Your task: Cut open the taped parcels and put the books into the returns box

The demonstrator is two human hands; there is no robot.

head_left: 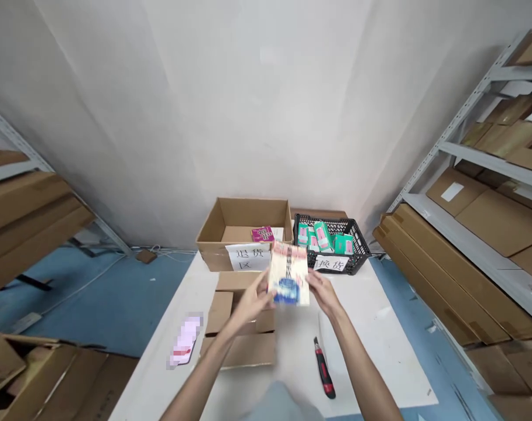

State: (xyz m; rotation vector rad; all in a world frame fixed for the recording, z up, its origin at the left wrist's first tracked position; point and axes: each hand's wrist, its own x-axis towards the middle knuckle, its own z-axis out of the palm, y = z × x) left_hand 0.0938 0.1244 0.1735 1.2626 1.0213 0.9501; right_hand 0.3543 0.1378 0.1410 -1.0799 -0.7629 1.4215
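A cream book [291,266] with a blue picture and dark vertical lettering is held up over the table, slightly tilted. My left hand [257,297] grips its left edge, fingers closed on it. On its right edge my right hand [322,287] also has hold. Below and left of the book lies a small cardboard box [248,345] with its flaps spread. Behind stands a large cardboard box [210,252] with a paper sign, holding a magenta book [263,234]. Beside it, a black plastic basket [361,257] holds several green-and-pink packages [322,235].
A red and black utility knife [323,368] lies on the white table [380,351] near my right forearm. A phone [186,342], partly pixelated, rests at the left. Shelves with cardboard boxes [485,204] flank the table, and an open carton [68,380] sits at lower left.
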